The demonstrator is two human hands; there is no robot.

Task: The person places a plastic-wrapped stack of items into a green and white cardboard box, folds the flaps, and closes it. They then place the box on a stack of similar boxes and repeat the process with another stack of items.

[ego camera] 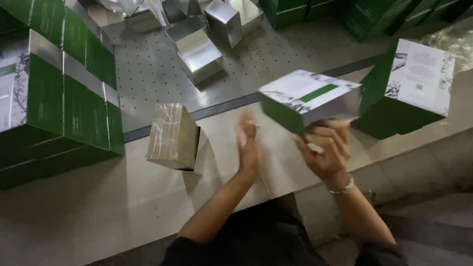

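Head view: your right hand (327, 148) grips the box (308, 101) aloft; left hand (248, 145) open, empty; you're mid-assembly, so steady it.

A: Surface? Pale, flat worktable (98, 207), bare stretch just under and left of the left hand (248, 148). Beyond it a grey perforated metal panel (148, 74), well above both hands.

B: What sits on the pale part?

A: Tan open-ended carton sleeve (172, 135), just left of the left hand, resting on its side. Far left of that, a stack of green-and-white boxes (59, 98). Right of the right hand (326, 148), another green box with a white printed face (409, 88), tilted.

B: And the perforated part?

A: Silver foil-faced boxes (199, 51), several, scattered, above the left hand. Dark green cartons (315, 10) along the far edge, above the right hand.
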